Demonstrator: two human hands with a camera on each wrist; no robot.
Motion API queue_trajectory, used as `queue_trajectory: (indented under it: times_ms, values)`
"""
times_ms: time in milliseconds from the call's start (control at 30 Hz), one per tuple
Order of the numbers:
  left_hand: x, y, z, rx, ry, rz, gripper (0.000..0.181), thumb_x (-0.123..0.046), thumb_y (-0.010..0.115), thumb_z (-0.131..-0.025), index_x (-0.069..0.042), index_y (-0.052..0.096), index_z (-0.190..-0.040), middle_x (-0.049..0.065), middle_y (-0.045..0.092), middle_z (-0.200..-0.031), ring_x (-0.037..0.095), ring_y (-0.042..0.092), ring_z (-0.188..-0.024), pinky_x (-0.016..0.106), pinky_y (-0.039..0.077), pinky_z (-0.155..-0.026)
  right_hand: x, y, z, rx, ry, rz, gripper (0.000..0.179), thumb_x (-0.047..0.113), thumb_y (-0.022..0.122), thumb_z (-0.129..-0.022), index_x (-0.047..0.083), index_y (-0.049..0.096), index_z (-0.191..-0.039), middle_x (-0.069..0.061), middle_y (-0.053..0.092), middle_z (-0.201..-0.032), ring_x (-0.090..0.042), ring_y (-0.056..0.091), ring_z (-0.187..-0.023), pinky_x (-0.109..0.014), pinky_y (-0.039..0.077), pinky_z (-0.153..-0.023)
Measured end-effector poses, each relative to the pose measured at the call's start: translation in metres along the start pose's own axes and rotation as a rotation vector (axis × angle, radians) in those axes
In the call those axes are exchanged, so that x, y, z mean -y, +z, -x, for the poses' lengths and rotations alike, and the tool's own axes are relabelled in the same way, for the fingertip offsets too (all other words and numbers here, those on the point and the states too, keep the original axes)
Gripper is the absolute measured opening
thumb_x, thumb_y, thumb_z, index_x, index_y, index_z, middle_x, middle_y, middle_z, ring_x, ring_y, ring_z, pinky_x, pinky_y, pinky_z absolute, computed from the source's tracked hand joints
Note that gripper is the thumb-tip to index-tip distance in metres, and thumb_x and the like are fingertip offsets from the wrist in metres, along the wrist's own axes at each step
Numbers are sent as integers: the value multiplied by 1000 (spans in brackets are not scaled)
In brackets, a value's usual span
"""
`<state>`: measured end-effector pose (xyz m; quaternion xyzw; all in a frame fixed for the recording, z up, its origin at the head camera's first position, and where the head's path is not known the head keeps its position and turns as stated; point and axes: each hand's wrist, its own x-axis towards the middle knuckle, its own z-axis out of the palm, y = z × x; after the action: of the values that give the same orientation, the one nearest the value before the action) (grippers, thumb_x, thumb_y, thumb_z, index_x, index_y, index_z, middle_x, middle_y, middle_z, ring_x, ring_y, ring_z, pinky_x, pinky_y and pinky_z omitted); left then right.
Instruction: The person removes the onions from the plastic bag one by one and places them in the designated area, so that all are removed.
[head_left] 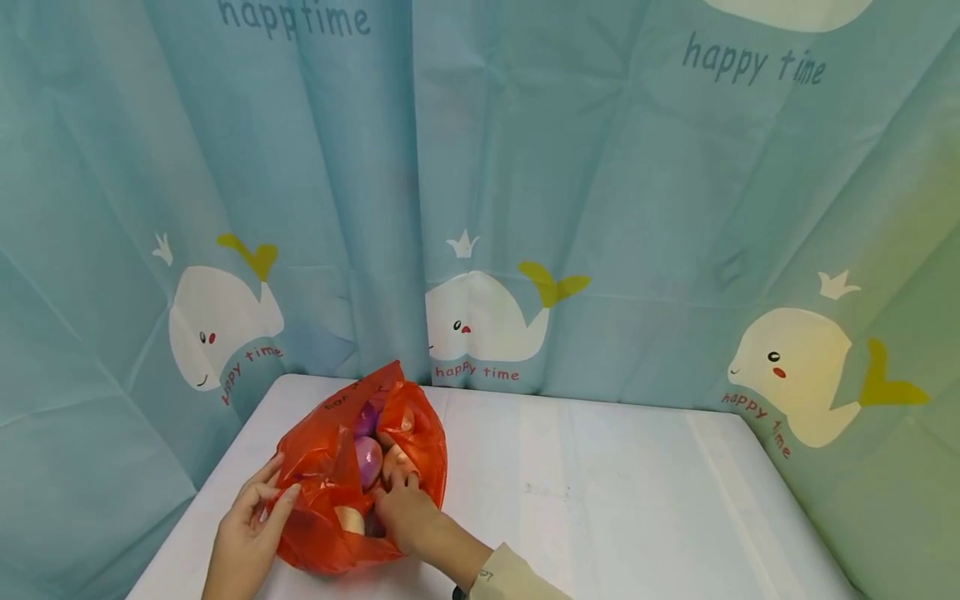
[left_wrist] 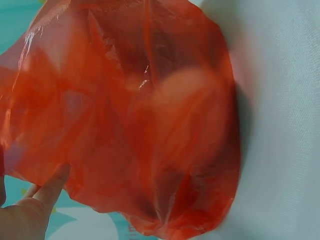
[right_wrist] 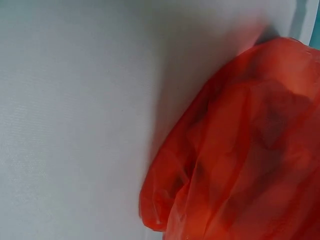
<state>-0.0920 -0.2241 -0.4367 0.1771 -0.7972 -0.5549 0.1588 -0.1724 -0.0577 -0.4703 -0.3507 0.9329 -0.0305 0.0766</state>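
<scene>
A red plastic bag (head_left: 322, 450) with dark print stands at the left of the white table, its mouth gaping upward. Inside show a shiny pinkish-purple round thing (head_left: 368, 461), a deeper purple one (head_left: 367, 419) behind it, and peach-tan rounded things. My left hand (head_left: 243, 533) pinches the bag's left edge between thumb and fingers; its fingers also show at the bag in the left wrist view. My right hand (head_left: 411, 517) reaches into the mouth from the right, fingertips at a peach-tan round thing (head_left: 397, 461). I cannot tell whether it grips that thing. The red film fills much of both wrist views.
The white table (head_left: 615, 500) stretches right of the bag, with faint tape-like strips and small marks on it. A blue-green curtain (head_left: 637, 208) printed with white whales and lettering hangs along the back and both sides.
</scene>
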Motion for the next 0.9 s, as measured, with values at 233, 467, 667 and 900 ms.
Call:
queue_trajectory:
  times_ms: [233, 467, 667, 900]
  values:
    - [6, -3, 3, -5, -49, -8, 35, -29, 58, -95, 5, 49, -97, 12, 38, -144, 33, 38, -129, 26, 36, -89, -3, -1, 8, -71, -71, -51, 41, 15, 74, -82, 14, 52, -116, -9, 50, -113, -22, 45, -93, -24, 52, -74]
    - [7, -3, 6, -31, -58, -3, 34, -28, 57, -95, 5, 49, -96, 13, 40, -143, 33, 39, -127, 22, 37, -87, -14, -9, 18, -228, -145, -163, 70, 43, 76, -76, 13, 46, -131, -10, 46, -120, -24, 42, -109, -23, 49, -82]
    - [4, -1, 5, -25, -72, 14, 38, -32, 58, -94, 5, 49, -97, 11, 38, -145, 32, 38, -129, 29, 34, -93, -27, -30, 21, -330, -107, -360, 72, 41, 76, -77, 18, 45, -138, -7, 45, -129, -21, 41, -114, -28, 50, -83]
    - [4, -1, 2, -36, -63, 26, 36, -29, 56, -96, 6, 48, -97, 13, 39, -144, 33, 38, -129, 32, 34, -92, -43, -54, 26, -463, -134, -579, 73, 33, 77, -79, 20, 40, -141, -10, 38, -138, -24, 38, -124, -32, 49, -87]
